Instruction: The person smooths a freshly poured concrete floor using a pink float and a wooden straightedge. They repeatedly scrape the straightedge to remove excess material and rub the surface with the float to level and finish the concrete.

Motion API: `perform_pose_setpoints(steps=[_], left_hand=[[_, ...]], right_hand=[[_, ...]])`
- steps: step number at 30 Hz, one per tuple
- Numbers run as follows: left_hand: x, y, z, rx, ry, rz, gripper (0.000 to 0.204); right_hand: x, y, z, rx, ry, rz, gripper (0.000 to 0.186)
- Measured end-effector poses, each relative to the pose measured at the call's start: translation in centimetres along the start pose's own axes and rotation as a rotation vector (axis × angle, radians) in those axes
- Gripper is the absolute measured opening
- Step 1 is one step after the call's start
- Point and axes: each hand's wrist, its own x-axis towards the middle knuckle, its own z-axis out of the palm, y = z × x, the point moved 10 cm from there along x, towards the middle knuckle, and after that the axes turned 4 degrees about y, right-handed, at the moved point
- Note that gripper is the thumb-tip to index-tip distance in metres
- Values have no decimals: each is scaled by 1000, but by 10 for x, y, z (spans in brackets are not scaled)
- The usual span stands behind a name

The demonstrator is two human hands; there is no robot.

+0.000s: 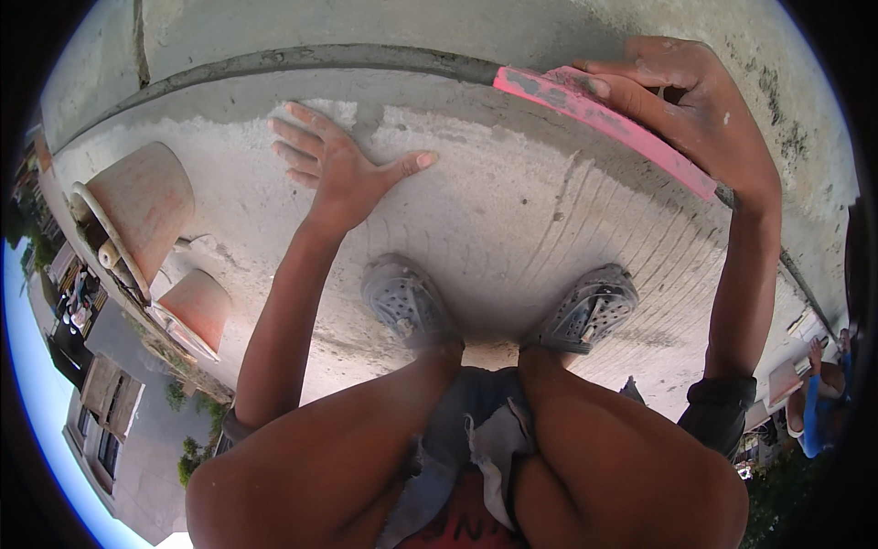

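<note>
My right hand [681,105] grips a long pink plastering float [640,151], smeared with grey mortar. The float lies along the seam where the ground meets the concrete wall, over a band of darker, wet-looking mortar [357,59]. My left hand [343,174] is empty, its fingers spread and the thumb stretched to the right. It is over the pale concrete close to the mortar band; whether it touches the surface I cannot tell.
Two mortar-stained buckets stand at the left, a larger one [146,206] with a handle-like end showing in its mouth and a smaller one [197,306]. My feet in grey clogs [402,297] stand on grooved concrete. Another person in blue [814,407] crouches at the far right.
</note>
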Motion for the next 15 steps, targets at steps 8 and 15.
perform_pose_setpoints(steps=[8,15], left_hand=[[3,0,-1,13,15,-16,175],[-2,2,-3,32,16,-17,174]], right_hand=[[26,-5,34,-100,-51,-10,28],[-35,39,-7,-83,-176,143,23]])
